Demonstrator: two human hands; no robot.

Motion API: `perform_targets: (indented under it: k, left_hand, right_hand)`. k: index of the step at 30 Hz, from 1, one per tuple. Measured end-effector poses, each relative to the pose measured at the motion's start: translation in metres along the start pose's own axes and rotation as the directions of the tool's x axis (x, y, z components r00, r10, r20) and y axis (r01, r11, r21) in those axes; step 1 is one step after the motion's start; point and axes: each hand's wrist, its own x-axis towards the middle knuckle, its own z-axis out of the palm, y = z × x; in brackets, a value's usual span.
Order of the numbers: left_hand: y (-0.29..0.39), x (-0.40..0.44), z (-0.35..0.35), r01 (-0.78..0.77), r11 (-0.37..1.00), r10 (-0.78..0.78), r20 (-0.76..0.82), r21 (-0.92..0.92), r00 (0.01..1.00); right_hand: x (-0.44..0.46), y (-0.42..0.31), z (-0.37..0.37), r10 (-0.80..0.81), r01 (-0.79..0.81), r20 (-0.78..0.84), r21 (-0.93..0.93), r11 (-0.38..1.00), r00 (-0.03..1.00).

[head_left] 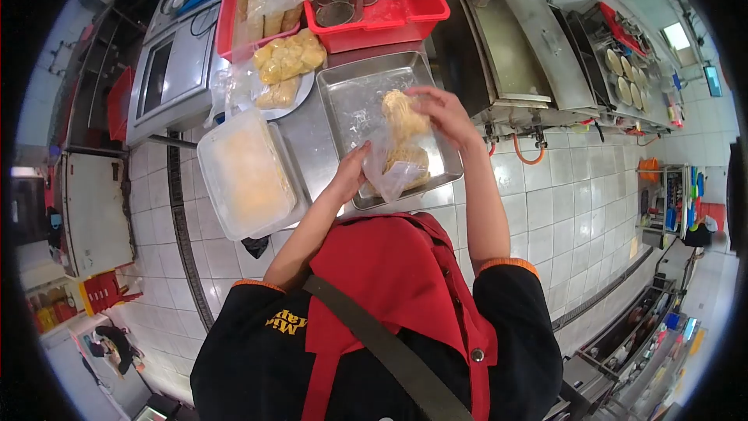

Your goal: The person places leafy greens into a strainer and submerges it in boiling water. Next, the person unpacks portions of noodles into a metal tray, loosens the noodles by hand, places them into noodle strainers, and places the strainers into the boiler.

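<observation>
A translucent container [245, 175] stands at left, then the left hand [351, 175] grips the side of a clear plastic bag [392, 177] over the metal tray [343, 95]. Pale noodles [396, 106] show at the bag's upper end, over the tray; the right hand [444, 114] curves against them, its pinch unclear.

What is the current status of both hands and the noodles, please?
Left hand holding clear bag. Right hand at noodles, grip unclear. Noodles above metal tray. Nothing visibly in the way.
</observation>
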Motion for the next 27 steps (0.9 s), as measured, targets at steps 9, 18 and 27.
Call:
perform_targets:
  k: [9,18,27]
  left_hand:
    - [-0.014,0.01,-0.012,0.034,0.997,-0.039,0.066,0.074,0.997]
    - [-0.006,0.005,0.006,0.098,0.985,-0.093,-0.04,0.143,0.995]
    - [-0.009,0.023,0.013,-0.06,0.776,0.122,-0.056,0.628,0.991]
  right_hand:
    - [0.095,0.022,0.035,-0.511,0.121,-0.286,-0.772,0.624,0.811]
    - [-0.025,0.045,0.042,0.087,0.138,0.156,-0.973,0.183,0.984]
    - [-0.022,0.087,0.015,-0.036,0.198,0.202,-0.977,-0.078,0.979]
